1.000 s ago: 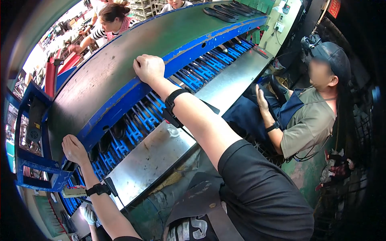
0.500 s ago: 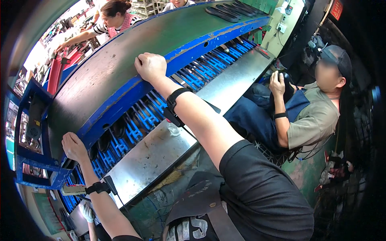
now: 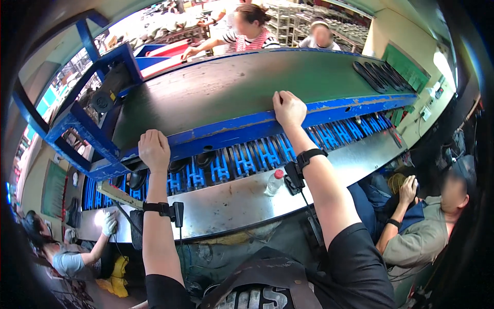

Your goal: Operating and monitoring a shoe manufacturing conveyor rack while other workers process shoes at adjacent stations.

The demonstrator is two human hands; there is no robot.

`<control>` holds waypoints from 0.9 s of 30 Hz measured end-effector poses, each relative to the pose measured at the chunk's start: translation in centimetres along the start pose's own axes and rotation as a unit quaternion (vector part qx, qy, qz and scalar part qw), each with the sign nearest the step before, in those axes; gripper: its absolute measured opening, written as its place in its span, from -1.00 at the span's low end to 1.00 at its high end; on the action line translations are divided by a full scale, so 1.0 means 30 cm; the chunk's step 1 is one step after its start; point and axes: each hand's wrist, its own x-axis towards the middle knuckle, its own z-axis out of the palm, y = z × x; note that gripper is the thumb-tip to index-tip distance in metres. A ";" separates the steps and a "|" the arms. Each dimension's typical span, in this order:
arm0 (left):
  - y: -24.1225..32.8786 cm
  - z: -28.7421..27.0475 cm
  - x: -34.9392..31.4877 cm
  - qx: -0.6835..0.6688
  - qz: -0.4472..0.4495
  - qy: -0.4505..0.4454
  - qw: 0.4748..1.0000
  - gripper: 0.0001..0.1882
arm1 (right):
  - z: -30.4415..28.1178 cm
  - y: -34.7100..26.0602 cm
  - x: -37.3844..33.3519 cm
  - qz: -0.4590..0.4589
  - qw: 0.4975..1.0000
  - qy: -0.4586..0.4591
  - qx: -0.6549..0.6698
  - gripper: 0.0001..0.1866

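Both my arms reach to a long conveyor table with a green belt [image 3: 221,85] and a scuffed blue edge [image 3: 221,131]. My left hand [image 3: 154,148] is closed at this edge near the left end, fingers bent over its top. Farther right, my right hand [image 3: 289,109] is closed at the same edge, fingers curled down toward the belt; their tips are hidden. No loose object shows in either hand. Each wrist wears a black strap with a small dark device. Under the edge runs a row of blue metal racks [image 3: 242,162], with dark shoes [image 3: 138,179] among them.
A metal shelf [image 3: 221,208] runs below the racks, bearing a clear bottle with a red cap [image 3: 274,184]. Black shoe soles [image 3: 381,76] lie at the belt's right end. A blue frame with a motor [image 3: 103,100] stands left. Co-workers sit at both sides; others are behind the belt.
My view has turned, so the conveyor lies more level and more of the left side shows. Both hands appear farther right in the picture but stay at the blue edge, still closed.
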 end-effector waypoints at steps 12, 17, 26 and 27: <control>0.001 -0.014 0.004 -0.008 -0.005 -0.003 1.000 -0.88 | 0.008 -0.002 -0.001 -0.001 1.000 -0.016 -0.008 -0.67; 0.027 0.009 0.005 -0.015 -0.002 0.012 1.000 -0.88 | -0.003 0.028 -0.007 0.001 1.000 -0.010 -0.001 -0.66; 0.028 0.010 0.005 -0.025 -0.002 0.024 0.999 -0.86 | 0.003 0.033 -0.008 0.007 1.000 -0.019 -0.007 -0.65; 0.024 0.003 0.004 -0.017 -0.003 0.025 1.000 -0.86 | 0.006 0.029 -0.008 -0.003 1.000 -0.015 -0.004 -0.66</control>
